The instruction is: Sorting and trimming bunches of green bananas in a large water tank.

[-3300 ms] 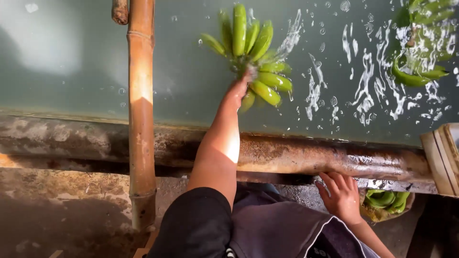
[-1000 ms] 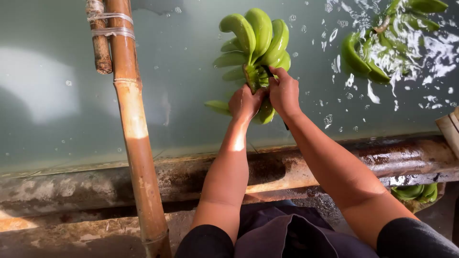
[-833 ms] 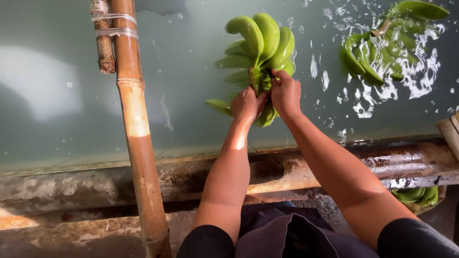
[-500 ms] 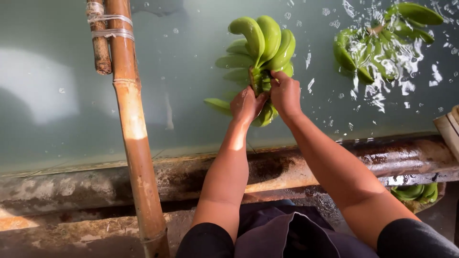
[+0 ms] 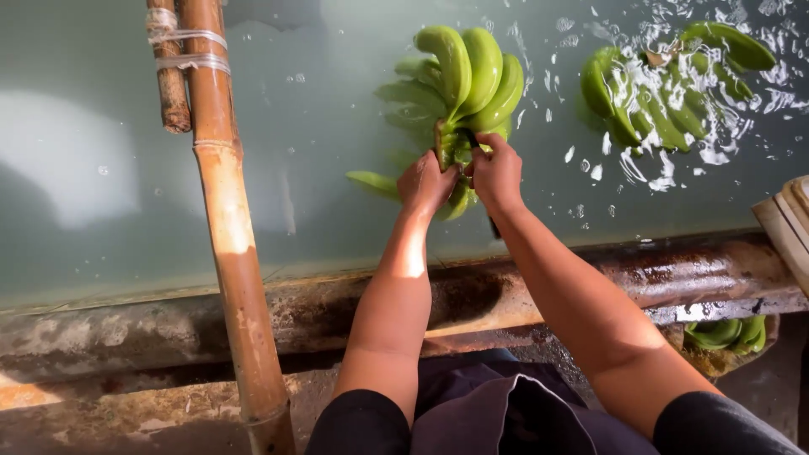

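The fingers of the left hand (image 5: pixel 425 181) are closed around the stem end of a bunch of green unripe bananas (image 5: pixel 462 93), and the fingers of the right hand (image 5: pixel 497 173) grip the same stem end from the other side, so the two hands almost touch each other. The bunch is at the surface of the pale grey-green water (image 5: pixel 101 168) in a big wash tank, with its upper fruits curving out above the water and its lower fruits under it, near the front side of the tank. Both bare forearms reach over the rusty, stained concrete rim of the tank (image 5: pixel 674 278). To the right, well apart from the hands, a second bunch of green bananas (image 5: pixel 666 93) floats among bright splashes and ripples. To the left, a thick brown bamboo pole (image 5: pixel 227 219) stands upright in front of the tank, and a shorter thin bamboo piece (image 5: pixel 168 76) is tied to it near the top with white string. At the right edge a corner of a pale wooden crate (image 5: pixel 788 227) shows, and below the rim there lie some more green bananas (image 5: pixel 725 333). The person wears dark clothing (image 5: pixel 497 417).
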